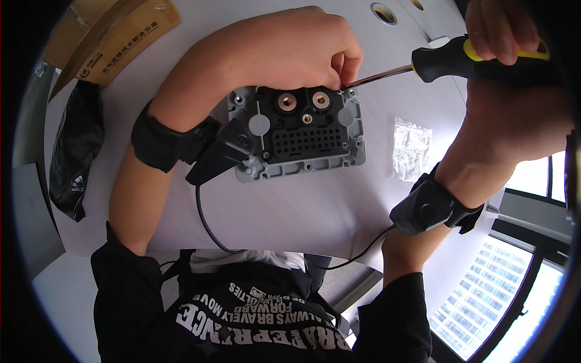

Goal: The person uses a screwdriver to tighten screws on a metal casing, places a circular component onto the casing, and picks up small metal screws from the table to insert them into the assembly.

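Note:
A grey metal housing (357,163) lies flat on the table, with a black connector block (305,151) set in it. Two copper-coloured round terminals and a grid of small holes show on the block. My left hand (315,51) bends over the housing's far edge, thumb and fingers pinched together at the far right corner of the block; what they pinch is hidden. My right hand (514,118) is closed round the handle of a black and yellow screwdriver (445,59). Its shaft slants down leftward, the tip at my left fingertips. A screw there cannot be made out.
A clear plastic bag (412,150) lies right of the housing. At the left are a black bag (75,154) and a cardboard box (130,39). Cables run from black wrist-worn devices (423,206) across the table's near edge. A round grommet hole (384,14) sits at the back.

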`<move>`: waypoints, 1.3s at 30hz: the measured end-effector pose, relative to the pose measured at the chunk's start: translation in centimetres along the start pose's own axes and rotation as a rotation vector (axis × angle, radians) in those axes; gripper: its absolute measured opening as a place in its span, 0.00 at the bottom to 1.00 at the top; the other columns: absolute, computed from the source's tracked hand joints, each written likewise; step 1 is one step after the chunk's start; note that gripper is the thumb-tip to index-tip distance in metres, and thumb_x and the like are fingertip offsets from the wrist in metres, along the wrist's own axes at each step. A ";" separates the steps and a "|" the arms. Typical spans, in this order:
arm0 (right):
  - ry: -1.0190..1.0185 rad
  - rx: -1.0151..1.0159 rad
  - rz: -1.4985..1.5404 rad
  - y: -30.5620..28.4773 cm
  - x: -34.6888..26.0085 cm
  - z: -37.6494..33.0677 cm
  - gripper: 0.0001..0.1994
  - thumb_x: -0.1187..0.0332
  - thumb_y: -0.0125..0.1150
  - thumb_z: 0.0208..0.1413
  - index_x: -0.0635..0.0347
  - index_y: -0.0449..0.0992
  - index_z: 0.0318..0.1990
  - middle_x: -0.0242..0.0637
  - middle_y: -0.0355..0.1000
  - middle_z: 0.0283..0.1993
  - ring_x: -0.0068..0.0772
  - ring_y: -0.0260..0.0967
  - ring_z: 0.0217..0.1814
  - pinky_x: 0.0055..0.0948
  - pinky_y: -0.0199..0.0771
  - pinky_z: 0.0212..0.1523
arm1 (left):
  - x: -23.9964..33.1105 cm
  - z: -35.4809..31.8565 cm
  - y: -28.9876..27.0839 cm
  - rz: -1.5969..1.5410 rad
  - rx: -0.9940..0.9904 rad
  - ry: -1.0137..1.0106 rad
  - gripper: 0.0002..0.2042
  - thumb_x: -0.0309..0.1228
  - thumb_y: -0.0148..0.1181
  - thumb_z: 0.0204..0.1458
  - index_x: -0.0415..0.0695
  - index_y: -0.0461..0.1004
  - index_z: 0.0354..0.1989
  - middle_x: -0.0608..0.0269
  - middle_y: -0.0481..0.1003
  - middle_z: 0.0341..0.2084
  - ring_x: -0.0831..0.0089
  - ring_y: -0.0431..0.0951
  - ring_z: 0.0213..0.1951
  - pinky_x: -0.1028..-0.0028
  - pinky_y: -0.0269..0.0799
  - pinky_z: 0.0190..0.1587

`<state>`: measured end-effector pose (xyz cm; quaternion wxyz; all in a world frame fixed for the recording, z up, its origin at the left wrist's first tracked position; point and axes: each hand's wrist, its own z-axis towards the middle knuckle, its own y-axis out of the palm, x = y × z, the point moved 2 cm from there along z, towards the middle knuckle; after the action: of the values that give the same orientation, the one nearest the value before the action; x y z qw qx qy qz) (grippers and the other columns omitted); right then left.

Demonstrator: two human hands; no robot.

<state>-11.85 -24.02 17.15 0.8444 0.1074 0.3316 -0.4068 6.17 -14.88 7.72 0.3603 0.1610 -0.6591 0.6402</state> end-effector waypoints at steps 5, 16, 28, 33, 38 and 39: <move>0.001 0.006 0.005 0.1 0.2 0.1 0.16 0.56 0.50 0.70 0.60 0.71 0.39 0.29 0.65 0.24 0.21 0.66 0.20 0.21 0.73 0.25 | -0.2 0.0 0.0 -0.017 -0.007 -0.022 0.04 0.24 0.65 0.53 0.36 0.80 0.34 0.57 0.81 0.28 0.68 0.82 0.32 0.68 0.77 0.40; 0.013 0.002 0.004 -0.1 -0.4 0.2 0.16 0.55 0.49 0.70 0.60 0.70 0.39 0.29 0.65 0.23 0.21 0.65 0.19 0.21 0.73 0.25 | -1.3 0.3 0.0 -0.017 -0.028 -0.009 0.05 0.25 0.64 0.53 0.35 0.80 0.35 0.58 0.81 0.28 0.68 0.81 0.33 0.68 0.76 0.40; 0.016 0.004 0.008 0.6 -0.5 0.7 0.16 0.55 0.48 0.71 0.59 0.70 0.39 0.28 0.64 0.23 0.20 0.64 0.18 0.21 0.73 0.24 | -1.7 0.3 -0.1 -0.031 -0.031 0.018 0.07 0.27 0.64 0.51 0.36 0.81 0.36 0.56 0.82 0.29 0.65 0.82 0.33 0.67 0.76 0.39; 0.018 0.000 0.013 1.2 -0.6 0.4 0.16 0.55 0.48 0.71 0.59 0.69 0.39 0.28 0.63 0.22 0.20 0.64 0.18 0.22 0.72 0.24 | -1.2 0.2 -0.2 -0.055 -0.047 -0.002 0.08 0.27 0.62 0.53 0.36 0.81 0.37 0.55 0.82 0.29 0.63 0.82 0.34 0.67 0.75 0.40; 0.011 -0.008 0.019 2.0 -0.7 0.3 0.17 0.54 0.47 0.71 0.59 0.69 0.39 0.28 0.63 0.22 0.20 0.64 0.18 0.22 0.72 0.24 | -1.2 0.2 -0.4 -0.022 -0.058 0.000 0.08 0.29 0.60 0.57 0.36 0.81 0.38 0.54 0.82 0.31 0.62 0.82 0.35 0.67 0.75 0.42; 0.008 -0.006 0.009 2.0 -0.9 0.3 0.17 0.54 0.47 0.71 0.59 0.69 0.39 0.28 0.63 0.22 0.20 0.64 0.18 0.22 0.72 0.24 | -0.9 0.3 -0.6 -0.036 -0.080 0.003 0.08 0.29 0.60 0.58 0.37 0.81 0.40 0.54 0.82 0.33 0.63 0.82 0.36 0.67 0.75 0.44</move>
<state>-10.65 -22.32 17.78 0.8453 0.1079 0.3357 -0.4013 7.09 -15.50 7.55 0.3789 0.1570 -0.6807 0.6070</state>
